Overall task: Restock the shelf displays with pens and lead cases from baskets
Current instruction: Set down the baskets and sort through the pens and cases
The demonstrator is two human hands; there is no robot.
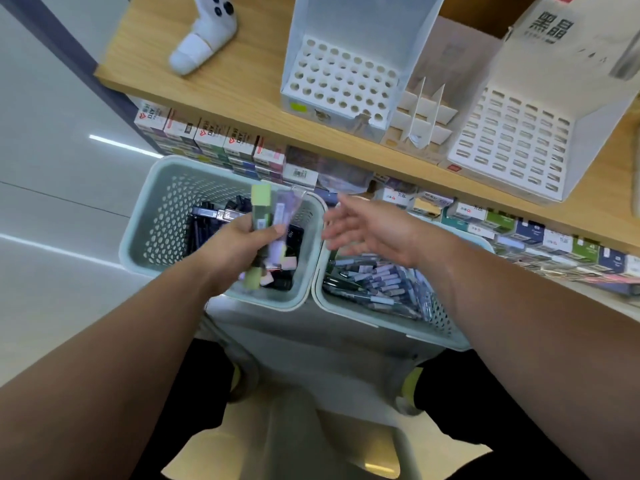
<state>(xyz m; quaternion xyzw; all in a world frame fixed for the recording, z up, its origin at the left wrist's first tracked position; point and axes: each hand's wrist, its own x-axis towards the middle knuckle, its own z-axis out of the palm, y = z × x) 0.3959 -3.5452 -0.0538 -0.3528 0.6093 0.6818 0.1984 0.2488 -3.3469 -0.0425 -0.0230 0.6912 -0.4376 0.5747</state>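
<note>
My left hand (239, 242) grips a bundle of lead cases (273, 211), green and purple, above the left basket (166, 206), which holds more dark and pastel cases. My right hand (370, 226) hovers with fingers spread over the right basket (440, 323), which is full of pens (377, 278), and holds nothing. On the wooden shelf (242, 81) stand a white pen display with round holes (343, 81) and a white display with rectangular slots (512, 140), both without stock.
A divided cardboard display (422, 116) stands between the two white ones. A white game controller (204, 32) lies at the shelf's left. Rows of small boxed goods (519, 226) fill the lower shelf. The baskets rest on a grey stool (311, 341).
</note>
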